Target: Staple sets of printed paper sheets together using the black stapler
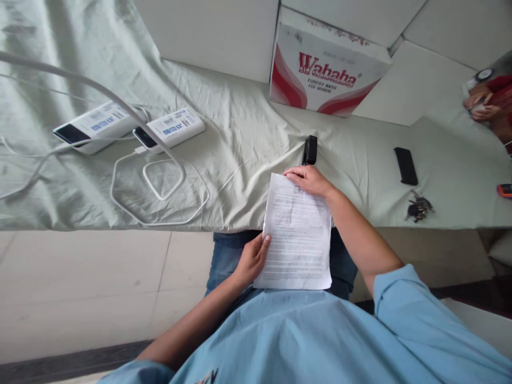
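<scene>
A stack of printed paper [298, 234] lies in front of my body, its upper part over the table edge and its lower part above my lap. My left hand [255, 256] grips its left edge, thumb on top and fingers underneath. At the top edge, my right hand [310, 180] holds the paper, with its fingers bent over the upper left part. Just beyond my right hand stands a black object that looks like a stapler [310, 150]; its lower end is hidden behind the hand.
Two white power banks [172, 128] with white cables [160, 221] lie at left on the cloth-covered table [240, 133]. A Wahaba carton [324, 69] stands at the back. Right of me are a black phone-like slab [405, 166], keys [419, 207] and another person's hands [482, 104].
</scene>
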